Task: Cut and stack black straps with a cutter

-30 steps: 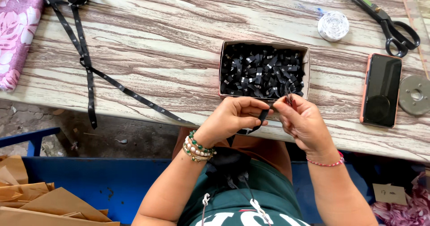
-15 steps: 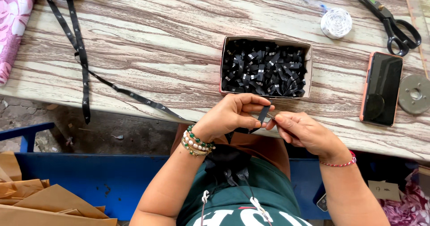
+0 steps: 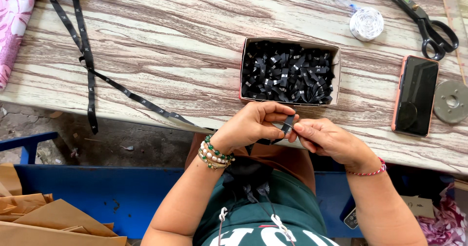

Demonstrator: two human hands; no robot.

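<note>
Both hands at near tabletop edge: left hand [image 3: 253,126] and right hand [image 3: 326,140] fingers pinching one small black label [image 3: 287,124]. Box [image 3: 289,43] behind nearly full of cut labels; long label ribbon [image 3: 87,61] left uncut.

The counter [image 3: 170,46] has a pale top streaked with brown, wood-grain style. Near its front edge sits an open cardboard box [image 3: 336,75] packed with small black folded labels [image 3: 287,73]. Toward the right end lie a dark phone in a pink case [image 3: 415,96] and a grey metal disc [image 3: 451,101]; black scissors [image 3: 424,22] and a white roll [image 3: 366,23] lie nearer the back edge. A long black label ribbon [image 3: 87,63] trails from the back left corner to the front edge, and pink floral cloth [image 3: 14,22] covers the left end.
</note>
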